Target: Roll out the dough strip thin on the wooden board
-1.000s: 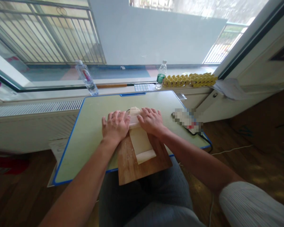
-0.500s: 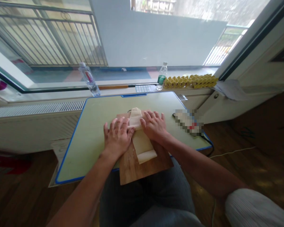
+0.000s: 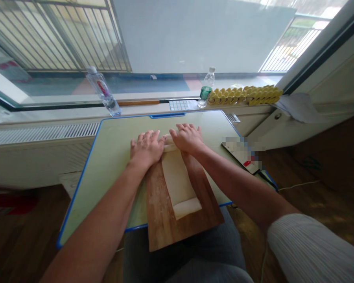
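Note:
A long flat strip of pale dough [image 3: 178, 177] lies lengthwise on a wooden board [image 3: 159, 216], its near end curled over. Across the strip's far part runs a pale cylinder [image 3: 170, 148] that looks like a rolling pin; its ends are hidden under my hands. My left hand [image 3: 147, 147] lies palm down at its left end, fingers stretched and spread. At the right end, my right hand [image 3: 187, 137] also rests palm down with fingers extended. Both thumbs point inward, close to each other over the dough.
The board sits on a blue-edged table [image 3: 115, 133] and overhangs its near edge above my lap. A blurred flat object [image 3: 238, 153] with a cable lies at the table's right. Two plastic bottles, left [image 3: 104, 92] and right [image 3: 205, 88], and yellow egg-tray-like material [image 3: 244, 95] stand on the sill.
Both hands have slid forward, away from me, along the dough with the pale cylinder. More of the strip shows on the near side. The camera view has shifted slightly.

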The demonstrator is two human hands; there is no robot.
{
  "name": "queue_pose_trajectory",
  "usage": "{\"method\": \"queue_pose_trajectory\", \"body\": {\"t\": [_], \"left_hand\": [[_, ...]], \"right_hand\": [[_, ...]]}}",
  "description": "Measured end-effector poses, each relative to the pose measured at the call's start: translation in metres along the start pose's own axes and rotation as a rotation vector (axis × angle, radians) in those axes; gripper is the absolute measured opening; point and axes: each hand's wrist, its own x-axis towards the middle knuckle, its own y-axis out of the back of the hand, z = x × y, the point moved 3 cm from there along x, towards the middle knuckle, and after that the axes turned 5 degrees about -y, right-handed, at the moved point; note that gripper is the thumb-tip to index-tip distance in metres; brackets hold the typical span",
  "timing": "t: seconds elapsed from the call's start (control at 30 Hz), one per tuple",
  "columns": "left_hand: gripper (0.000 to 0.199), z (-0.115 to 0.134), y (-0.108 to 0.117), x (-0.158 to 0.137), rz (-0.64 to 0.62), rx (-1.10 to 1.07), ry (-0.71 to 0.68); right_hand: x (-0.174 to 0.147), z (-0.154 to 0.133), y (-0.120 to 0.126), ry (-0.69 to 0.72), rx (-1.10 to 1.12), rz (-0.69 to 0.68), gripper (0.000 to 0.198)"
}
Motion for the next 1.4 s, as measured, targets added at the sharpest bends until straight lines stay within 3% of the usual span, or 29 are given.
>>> {"method": "queue_pose_trajectory", "body": {"t": [0.17,0.3,0.57,0.8,0.9,1.13,1.4], "left_hand": [[0.071,-0.006,-0.001,0.016,-0.074,-0.028,0.009],[0.069,-0.003,0.001,0.010,-0.053,-0.013,-0.005],[0.064,0.012,-0.001,-0.044,0.108,0.025,-0.041],[0.067,0.024,-0.003,-0.102,0.141,0.020,-0.129],[0.067,0.026,-0.003,-0.115,0.119,0.014,-0.167],[0.067,0.016,-0.002,-0.074,0.120,0.047,-0.129],[0.071,-0.002,0.001,-0.014,-0.030,0.062,-0.019]], "right_hand": [[0.013,-0.001,0.000,-0.011,0.014,-0.072,0.060],[0.007,-0.001,0.002,0.009,0.011,-0.067,0.060],[-0.046,0.002,0.003,0.034,-0.032,0.068,0.061],[-0.107,0.010,0.008,0.110,-0.055,0.100,0.062],[-0.118,0.013,0.010,0.133,-0.051,0.094,0.063],[-0.075,0.005,0.008,0.123,-0.051,0.064,0.059],[-0.010,-0.002,0.000,0.057,0.040,-0.045,0.070]]}}
